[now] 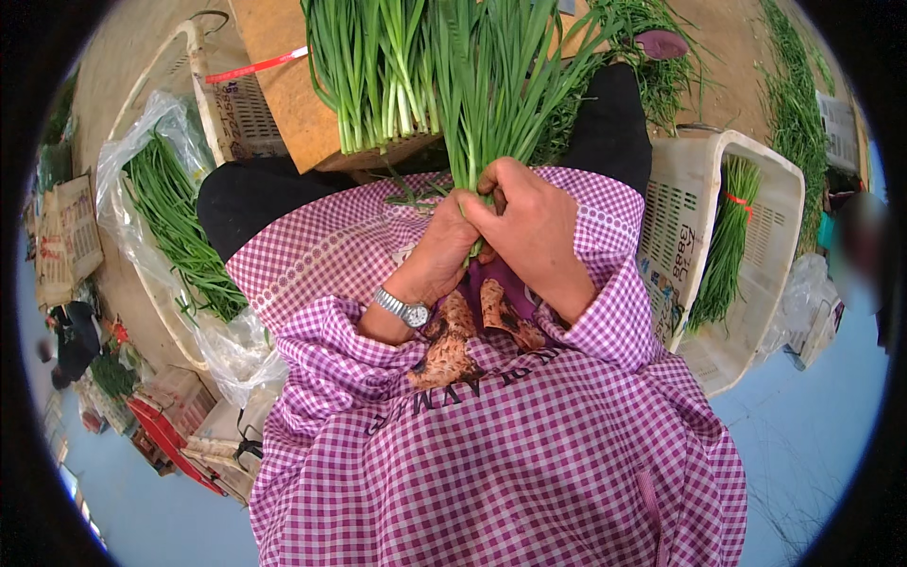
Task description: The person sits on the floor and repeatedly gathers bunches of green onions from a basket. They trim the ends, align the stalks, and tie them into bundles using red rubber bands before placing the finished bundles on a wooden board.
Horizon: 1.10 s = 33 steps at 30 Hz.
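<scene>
My left hand (443,237), with a metal-band watch at the wrist, is closed around the lower stems of a bunch of green garlic chives (489,92). My right hand (535,220) grips the same stems from the other side, its thumb meeting the left one. The leaves fan upward, away from me; the stem ends show just below my fingers, over my checked apron (489,453). Beyond my hands, a thick row of chives (386,78) lies on a brown board or box (283,106), pale stem ends towards me. A red strip (258,65) with a white tip lies beside that row.
At left, a pale plastic crate (198,92) stands near chives (188,234) in a clear plastic bag (117,184). The white crate (772,163) at right holds a chive bundle (730,241) tied with a red band. Loose greens (797,127) lie on the floor. A blurred person appears far right.
</scene>
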Motion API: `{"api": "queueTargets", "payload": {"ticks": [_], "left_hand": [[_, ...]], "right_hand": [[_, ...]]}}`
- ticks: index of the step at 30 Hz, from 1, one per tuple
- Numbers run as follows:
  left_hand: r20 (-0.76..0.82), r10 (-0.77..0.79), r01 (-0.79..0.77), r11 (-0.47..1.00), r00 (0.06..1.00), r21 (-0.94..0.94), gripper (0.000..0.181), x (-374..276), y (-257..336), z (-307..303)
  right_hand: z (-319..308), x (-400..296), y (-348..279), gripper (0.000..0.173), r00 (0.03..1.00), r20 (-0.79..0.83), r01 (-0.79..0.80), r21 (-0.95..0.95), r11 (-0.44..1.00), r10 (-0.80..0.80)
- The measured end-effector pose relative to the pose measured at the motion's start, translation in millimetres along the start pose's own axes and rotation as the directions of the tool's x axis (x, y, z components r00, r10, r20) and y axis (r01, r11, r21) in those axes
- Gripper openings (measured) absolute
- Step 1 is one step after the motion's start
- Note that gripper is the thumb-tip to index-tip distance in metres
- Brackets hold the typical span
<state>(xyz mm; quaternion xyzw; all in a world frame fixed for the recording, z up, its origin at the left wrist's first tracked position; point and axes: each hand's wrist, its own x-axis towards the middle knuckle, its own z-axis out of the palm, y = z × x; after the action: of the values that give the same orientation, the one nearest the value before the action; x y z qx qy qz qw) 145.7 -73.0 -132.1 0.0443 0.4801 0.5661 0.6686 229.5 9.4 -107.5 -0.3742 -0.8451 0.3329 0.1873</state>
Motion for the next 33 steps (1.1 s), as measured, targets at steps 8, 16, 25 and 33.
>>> {"api": "queueTargets", "payload": {"ticks": [8,16,25,33], "left_hand": [[0.022,-0.043,0.045,0.996,0.999,-0.077,0.021,-3.0,5.5,1.6],[0.038,-0.090,0.093,0.992,0.995,-0.088,0.014,-1.5,5.3,1.2],[-0.028,-0.035,0.028,0.978,0.999,-0.209,0.028,-3.1,12.9,12.0],[-0.012,-0.019,0.018,0.992,1.000,-0.126,0.024,1.0,5.7,2.8]], "right_hand": [[-46.0,25.2,-7.3,0.016,0.843,0.417,-0.531,0.749,0.396,0.341],[-99.5,11.4,-20.8,0.010,0.902,0.284,-0.414,0.787,0.457,0.326],[-18.7,-46.7,18.1,0.013,0.856,0.386,-0.514,0.558,0.651,0.344],[-12.8,-46.3,16.1,0.017,0.942,0.253,-0.304,0.354,0.885,0.222]]}}
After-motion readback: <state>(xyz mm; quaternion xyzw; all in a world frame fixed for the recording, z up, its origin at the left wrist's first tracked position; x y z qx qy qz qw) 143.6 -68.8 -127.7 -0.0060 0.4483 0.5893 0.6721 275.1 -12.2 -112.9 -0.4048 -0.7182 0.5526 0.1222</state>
